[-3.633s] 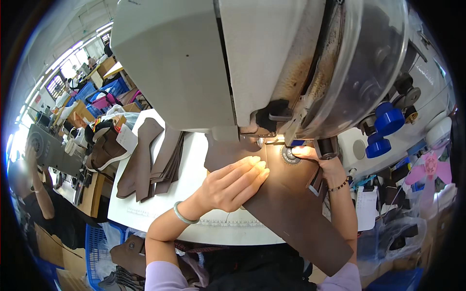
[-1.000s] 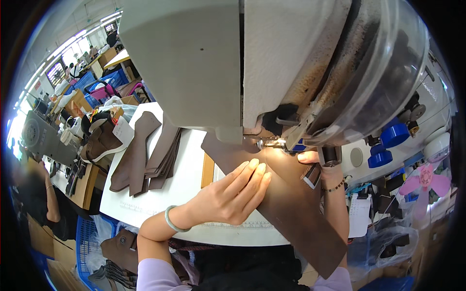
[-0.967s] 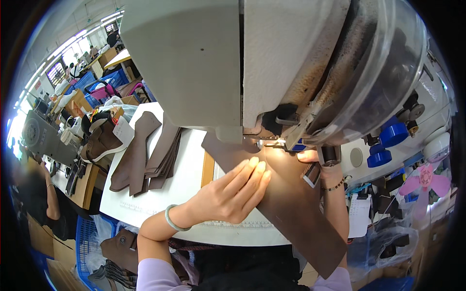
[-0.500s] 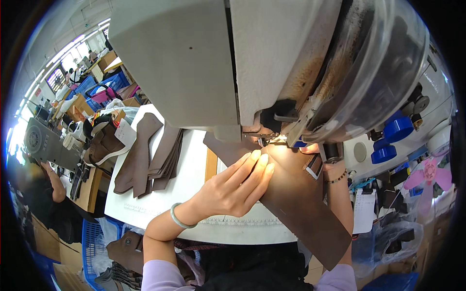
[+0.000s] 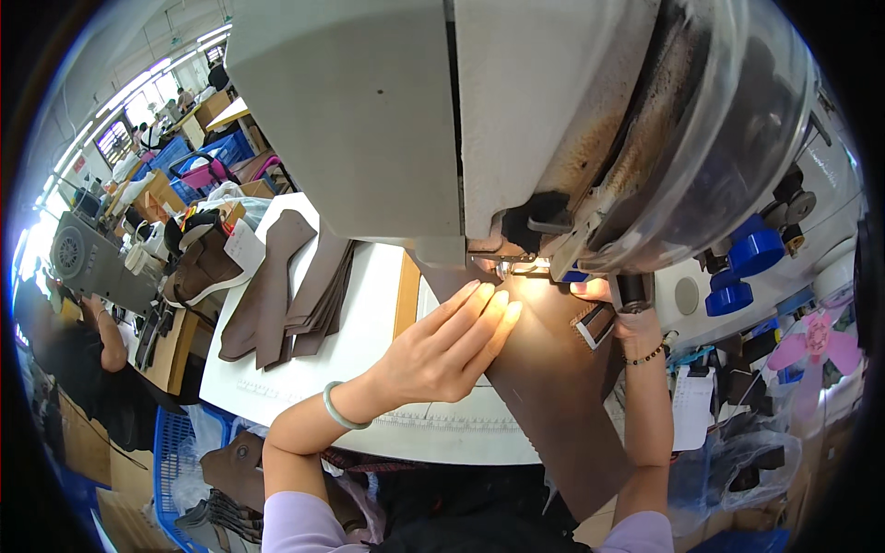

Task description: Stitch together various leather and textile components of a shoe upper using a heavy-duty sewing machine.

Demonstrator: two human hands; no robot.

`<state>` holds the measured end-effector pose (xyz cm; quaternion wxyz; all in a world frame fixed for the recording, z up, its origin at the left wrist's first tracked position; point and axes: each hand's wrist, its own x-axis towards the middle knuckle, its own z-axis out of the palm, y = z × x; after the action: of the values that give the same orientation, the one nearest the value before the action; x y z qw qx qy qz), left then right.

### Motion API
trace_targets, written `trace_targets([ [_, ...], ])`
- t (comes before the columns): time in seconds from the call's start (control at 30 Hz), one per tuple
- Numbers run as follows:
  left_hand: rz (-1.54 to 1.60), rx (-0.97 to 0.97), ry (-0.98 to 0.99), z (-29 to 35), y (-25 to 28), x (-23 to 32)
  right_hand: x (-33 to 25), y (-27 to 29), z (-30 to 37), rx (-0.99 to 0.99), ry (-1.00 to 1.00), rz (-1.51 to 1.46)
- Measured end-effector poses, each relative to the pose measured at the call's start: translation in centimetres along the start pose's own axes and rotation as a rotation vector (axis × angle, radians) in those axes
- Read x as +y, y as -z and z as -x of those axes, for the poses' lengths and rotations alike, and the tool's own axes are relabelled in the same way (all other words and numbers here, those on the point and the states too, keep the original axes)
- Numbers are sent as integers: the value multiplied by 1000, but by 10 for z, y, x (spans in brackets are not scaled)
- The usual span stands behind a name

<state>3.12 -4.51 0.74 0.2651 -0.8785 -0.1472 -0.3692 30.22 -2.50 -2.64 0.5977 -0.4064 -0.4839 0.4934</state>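
Note:
A long brown leather-like piece (image 5: 562, 415) lies under the needle area of a sewing machine (image 5: 350, 120), its near end hanging past the table edge. My left hand (image 5: 438, 350), with a pale green bangle at the wrist, rests on the piece's left side. Its fingers are stretched out side by side, their tips lit just in front of the needle area. At the piece's right edge is my right hand (image 5: 636, 324), wearing a beaded bracelet. One fingertip shows on the piece; machine parts hide the other fingers. A zigzag-edged opening (image 5: 593, 324) lies beside that hand.
Stacked brown pieces (image 5: 318, 300) lie on the white table (image 5: 369, 369) at left, near a brown shoe (image 5: 207, 263). A blue basket (image 5: 171, 470) stands below. Blue knobs (image 5: 756, 247) and a pink fan (image 5: 816, 336) are at right. Another person's arm (image 5: 111, 336) shows far left.
The brown piece has turned, its near end swinging left and closer to me. My left hand stays flat on it, near the needle area. The whole view has shifted slightly.

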Motion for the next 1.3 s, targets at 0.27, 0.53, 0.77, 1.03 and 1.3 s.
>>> trace_targets([
  [0.27, 23, 42, -12, 2, -1, -4, -6, -16, 14, -23, -148, -146],
  [0.53, 115, 43, 73, 11, -6, 2, -5, -16, 25, -58, -98, -169],
  [0.77, 130, 75, 112, 13, -8, -1, -6, -29, 38, -62, -116, -129],
  [1.03, 179, 48, 110, 13, -6, -6, -6, -43, 46, 21, -33, -202],
  [1.3, 267, 25, 154, 13, -1, -4, -10, -47, 52, 21, -32, -152],
])
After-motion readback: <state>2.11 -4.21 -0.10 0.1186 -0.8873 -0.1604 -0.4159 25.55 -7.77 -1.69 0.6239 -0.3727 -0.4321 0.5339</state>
